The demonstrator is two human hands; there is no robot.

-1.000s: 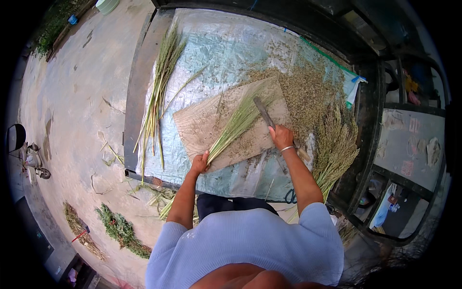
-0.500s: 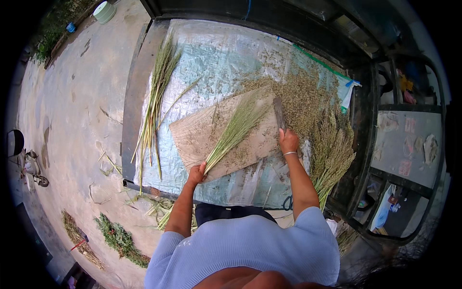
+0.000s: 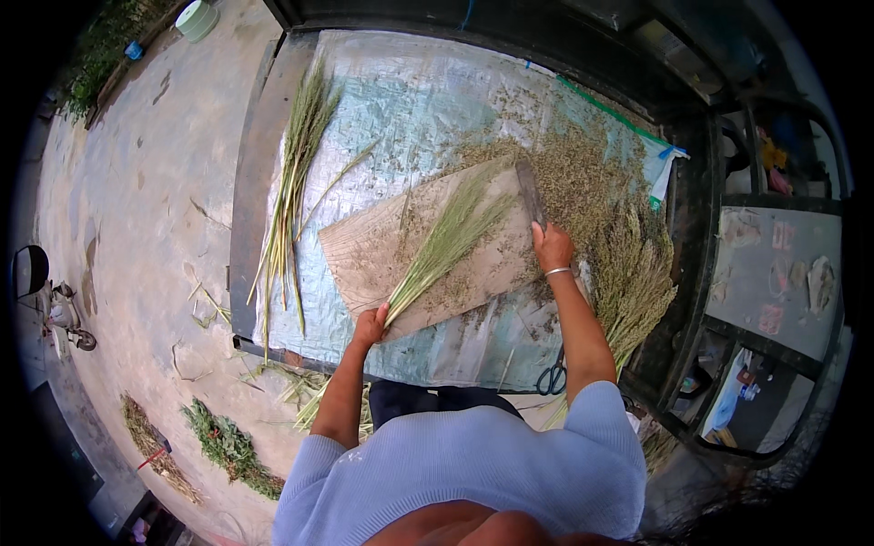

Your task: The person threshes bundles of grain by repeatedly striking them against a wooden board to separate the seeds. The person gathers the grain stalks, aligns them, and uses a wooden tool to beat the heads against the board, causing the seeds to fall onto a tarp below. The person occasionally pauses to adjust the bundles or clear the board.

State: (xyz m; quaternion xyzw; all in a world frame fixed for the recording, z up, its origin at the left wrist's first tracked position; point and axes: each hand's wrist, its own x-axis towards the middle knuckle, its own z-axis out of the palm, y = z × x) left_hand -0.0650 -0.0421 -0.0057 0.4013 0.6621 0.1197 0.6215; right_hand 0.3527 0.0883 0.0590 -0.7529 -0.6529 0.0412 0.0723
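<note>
Mostly rough and matt over here, bit of shine too
My board (image 3: 378,241) looks like bare, grainy wood, no varnish, on a crinkly, slightly glossy plastic sheet (image 3: 410,114). The stalks (image 3: 437,250) look smooth low down, feathery up top. My flat tool (image 3: 529,191) is dark and dull, can't tell what of. My bracelet (image 3: 557,270): shiny metal. My top (image 3: 464,455): matt ribbed knit.

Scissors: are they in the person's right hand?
No, the right hand grips a flat dark bar, while the scissors lie apart at the near edge of the plastic sheet.
</note>
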